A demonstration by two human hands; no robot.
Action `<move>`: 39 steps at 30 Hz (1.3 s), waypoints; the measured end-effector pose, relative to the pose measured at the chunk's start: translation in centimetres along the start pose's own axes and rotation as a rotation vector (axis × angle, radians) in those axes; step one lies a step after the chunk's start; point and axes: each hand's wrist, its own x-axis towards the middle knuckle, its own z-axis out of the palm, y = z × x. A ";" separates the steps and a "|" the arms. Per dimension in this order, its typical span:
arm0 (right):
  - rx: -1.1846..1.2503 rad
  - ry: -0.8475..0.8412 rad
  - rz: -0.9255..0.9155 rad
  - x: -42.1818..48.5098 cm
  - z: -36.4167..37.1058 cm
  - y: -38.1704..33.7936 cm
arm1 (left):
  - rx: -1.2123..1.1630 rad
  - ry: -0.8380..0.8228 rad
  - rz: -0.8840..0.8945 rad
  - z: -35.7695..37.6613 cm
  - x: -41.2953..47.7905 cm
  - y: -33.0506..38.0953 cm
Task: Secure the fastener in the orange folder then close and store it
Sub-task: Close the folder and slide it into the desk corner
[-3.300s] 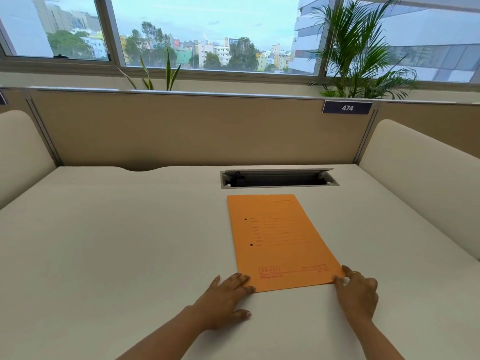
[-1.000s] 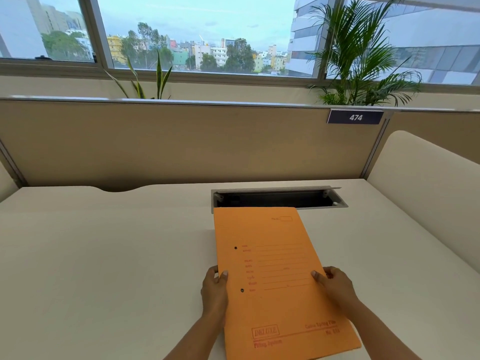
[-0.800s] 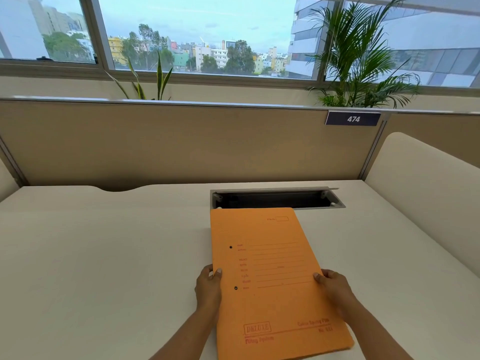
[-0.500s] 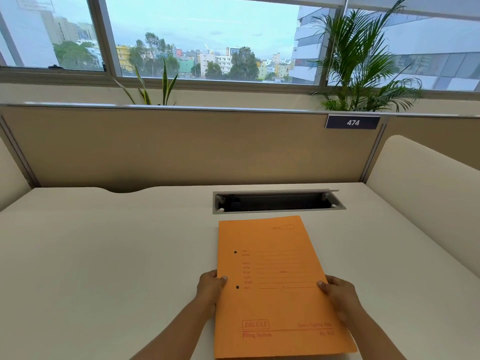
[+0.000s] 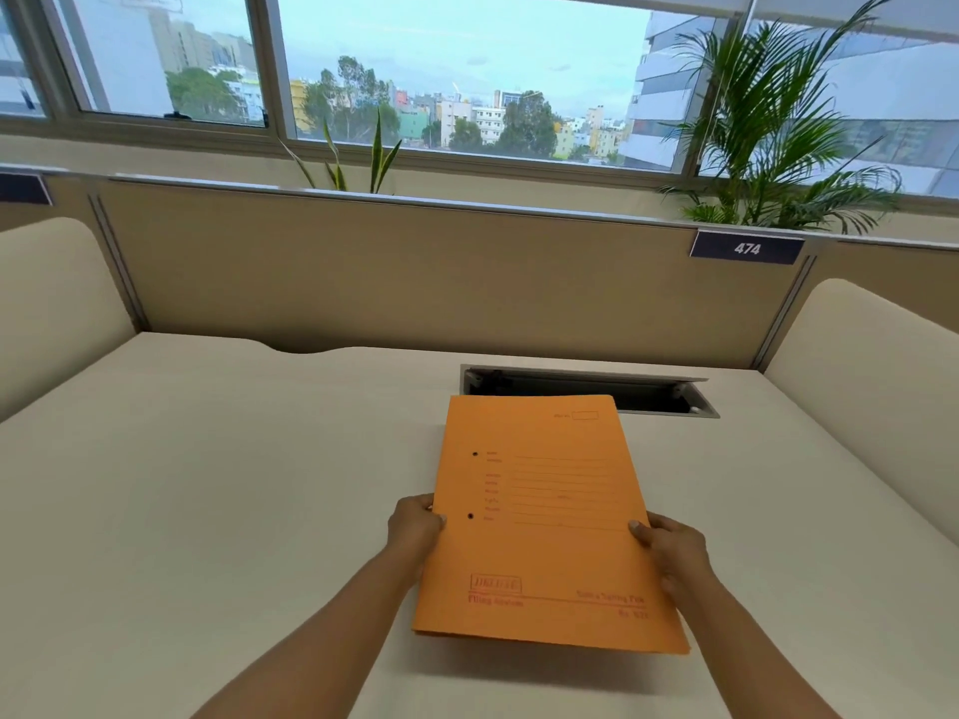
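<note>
The orange folder [image 5: 545, 516] is closed, its printed cover facing up with two small punch holes near its left edge. It is held a little above the white desk [image 5: 207, 485], its near end raised. My left hand [image 5: 415, 526] grips the folder's left edge near the lower hole. My right hand [image 5: 672, 550] grips the right edge, thumb on top. The fastener inside is hidden by the cover.
A recessed cable slot [image 5: 586, 389] with an open lid lies in the desk just beyond the folder. Beige partition panels [image 5: 415, 282] wall the back and both sides; a plate reads 474 [image 5: 747, 248]. Plants stand behind the partition by the window.
The folder lay flat on the desk with my hands at its near corners; both hands have since moved up its sides and lifted it. In the last second it shifted only slightly.
</note>
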 end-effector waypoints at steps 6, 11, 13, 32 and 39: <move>0.059 -0.096 0.009 -2.9 5.7 -2.0 | 0.047 0.115 0.075 -5.5 -1.0 1.8; 0.114 -0.155 0.012 -5.8 12.8 -3.5 | 0.211 0.207 0.140 -11.7 -1.0 2.6; 0.133 -0.170 0.004 -7.2 15.7 -3.9 | 0.242 0.223 0.149 -14.3 -0.2 2.3; 0.105 -0.252 0.037 -16.4 47.5 -4.9 | 0.763 0.385 0.140 -40.5 10.4 -3.9; -0.005 -0.208 0.001 -18.2 54.7 -4.7 | 0.862 0.273 0.099 -44.6 12.7 -6.3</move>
